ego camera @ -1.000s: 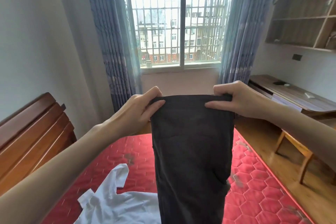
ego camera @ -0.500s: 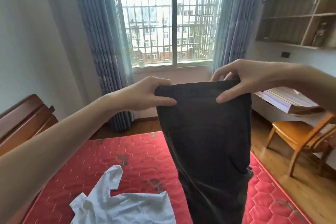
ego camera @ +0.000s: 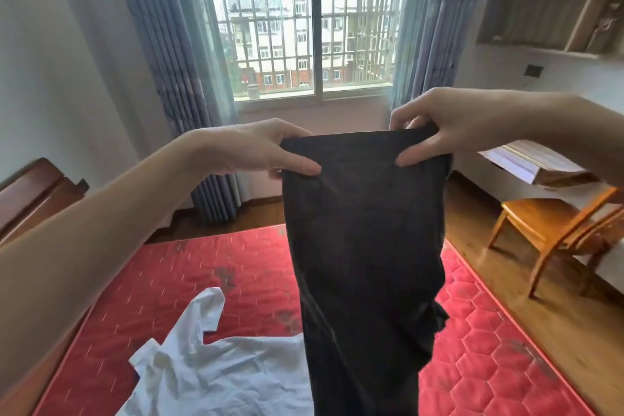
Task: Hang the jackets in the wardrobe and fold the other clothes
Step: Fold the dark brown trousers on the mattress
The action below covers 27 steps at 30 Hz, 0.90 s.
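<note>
A pair of dark trousers (ego camera: 364,246) hangs in the air in front of me, held up by its top edge above the red mattress (ego camera: 243,267). My left hand (ego camera: 266,149) pinches the left corner of that edge between thumb and fingers. At the right corner, my right hand (ego camera: 435,132) grips the fabric the same way. The trousers' lower part runs out of view at the bottom. A crumpled white shirt (ego camera: 216,371) lies on the mattress at the lower left.
A wooden headboard (ego camera: 33,192) stands at the left. A wooden chair (ego camera: 553,230) and a desk (ego camera: 537,169) are at the right on the wood floor, with wall shelves (ego camera: 553,0) above. A barred window (ego camera: 310,20) with blue curtains faces me.
Both hands have lifted the trousers higher and brought them nearer together at the top edge. My view has shifted to the right, bringing the chair into sight.
</note>
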Each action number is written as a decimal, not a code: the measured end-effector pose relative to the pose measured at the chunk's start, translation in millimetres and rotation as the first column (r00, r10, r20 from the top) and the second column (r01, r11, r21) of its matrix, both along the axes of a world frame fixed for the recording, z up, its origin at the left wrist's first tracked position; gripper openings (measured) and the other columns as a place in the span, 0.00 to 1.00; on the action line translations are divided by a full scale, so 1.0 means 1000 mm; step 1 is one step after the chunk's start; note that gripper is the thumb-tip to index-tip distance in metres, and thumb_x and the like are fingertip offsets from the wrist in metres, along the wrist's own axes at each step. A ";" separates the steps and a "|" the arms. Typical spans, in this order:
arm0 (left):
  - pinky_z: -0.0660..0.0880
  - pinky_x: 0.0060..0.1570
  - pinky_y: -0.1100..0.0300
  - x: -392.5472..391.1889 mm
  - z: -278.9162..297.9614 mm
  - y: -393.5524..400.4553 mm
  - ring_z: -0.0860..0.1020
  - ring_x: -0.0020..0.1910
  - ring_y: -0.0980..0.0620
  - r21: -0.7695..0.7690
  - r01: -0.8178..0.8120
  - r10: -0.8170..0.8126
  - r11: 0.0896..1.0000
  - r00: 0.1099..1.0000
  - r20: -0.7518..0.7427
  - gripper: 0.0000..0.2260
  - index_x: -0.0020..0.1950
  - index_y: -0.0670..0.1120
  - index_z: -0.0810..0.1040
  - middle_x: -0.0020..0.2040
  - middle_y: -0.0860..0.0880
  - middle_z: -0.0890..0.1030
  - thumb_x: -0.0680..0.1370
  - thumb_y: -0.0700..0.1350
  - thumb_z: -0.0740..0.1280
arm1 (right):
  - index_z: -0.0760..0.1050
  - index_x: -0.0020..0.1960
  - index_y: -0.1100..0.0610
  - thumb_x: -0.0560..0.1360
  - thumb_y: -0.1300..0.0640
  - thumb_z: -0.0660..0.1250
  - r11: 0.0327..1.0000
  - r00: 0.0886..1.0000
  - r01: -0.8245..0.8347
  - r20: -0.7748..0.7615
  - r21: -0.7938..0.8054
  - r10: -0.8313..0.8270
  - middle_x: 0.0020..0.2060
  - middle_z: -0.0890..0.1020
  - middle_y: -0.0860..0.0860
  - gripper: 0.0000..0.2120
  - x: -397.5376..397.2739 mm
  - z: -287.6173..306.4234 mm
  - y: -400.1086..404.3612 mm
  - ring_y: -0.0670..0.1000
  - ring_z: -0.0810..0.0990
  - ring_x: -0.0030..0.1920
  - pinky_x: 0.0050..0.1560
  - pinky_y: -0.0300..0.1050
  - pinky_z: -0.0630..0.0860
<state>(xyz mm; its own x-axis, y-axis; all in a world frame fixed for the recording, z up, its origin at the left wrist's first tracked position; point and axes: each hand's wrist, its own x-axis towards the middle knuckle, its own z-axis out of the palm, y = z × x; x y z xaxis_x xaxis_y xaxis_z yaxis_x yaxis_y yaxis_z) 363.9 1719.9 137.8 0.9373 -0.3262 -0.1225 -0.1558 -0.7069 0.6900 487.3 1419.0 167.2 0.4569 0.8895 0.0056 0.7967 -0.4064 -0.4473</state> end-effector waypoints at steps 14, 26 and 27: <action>0.81 0.61 0.53 0.103 0.013 0.048 0.84 0.56 0.49 0.222 -0.234 0.248 0.947 0.968 -0.040 0.16 0.61 0.50 0.83 0.57 0.49 0.87 0.77 0.55 0.76 | 0.85 0.60 0.50 0.76 0.45 0.76 0.952 0.988 0.155 0.051 -0.265 -0.147 0.47 0.89 0.46 0.15 0.091 0.002 0.080 0.46 0.88 0.43 0.37 0.39 0.83; 0.71 0.60 0.47 0.210 0.058 0.059 0.77 0.56 0.40 0.253 -0.751 0.098 0.610 0.388 0.916 0.04 0.57 0.43 0.76 0.55 0.44 0.81 0.84 0.40 0.64 | 0.74 0.56 0.61 0.82 0.68 0.64 0.878 0.311 0.339 0.840 0.339 -0.444 0.41 0.77 0.53 0.05 0.176 0.034 0.139 0.56 0.78 0.39 0.37 0.49 0.72; 0.72 0.59 0.46 0.207 0.056 0.056 0.77 0.54 0.40 0.205 -0.738 0.075 0.643 0.327 0.942 0.03 0.56 0.42 0.76 0.53 0.44 0.80 0.84 0.39 0.64 | 0.73 0.55 0.60 0.82 0.68 0.65 0.883 0.285 0.308 0.852 0.354 -0.440 0.40 0.76 0.52 0.05 0.175 0.033 0.129 0.54 0.75 0.38 0.35 0.49 0.73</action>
